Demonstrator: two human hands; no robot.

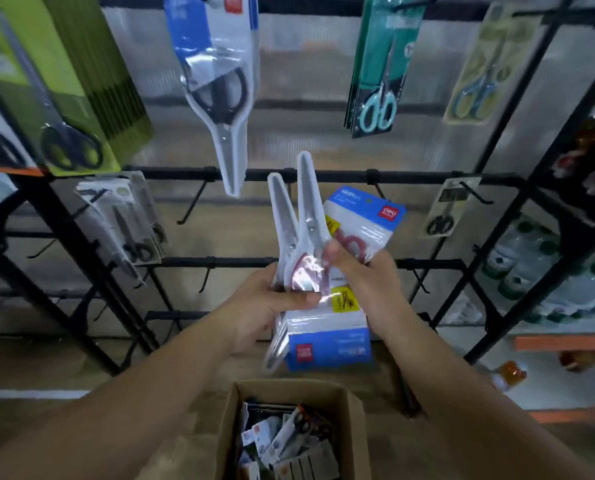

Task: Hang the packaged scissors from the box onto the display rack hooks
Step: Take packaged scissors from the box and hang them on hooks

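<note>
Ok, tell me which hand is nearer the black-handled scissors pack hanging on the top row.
Right, narrowly. The right hand grips the red-handled packs below and right of the black-handled scissors pack; the left hand grips the same packs lower down.

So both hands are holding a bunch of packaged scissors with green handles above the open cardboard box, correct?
Not quite: the handles are red, not green, as the head view shows. The left hand and right hand do hold the bunch of packaged scissors above the open cardboard box.
</note>
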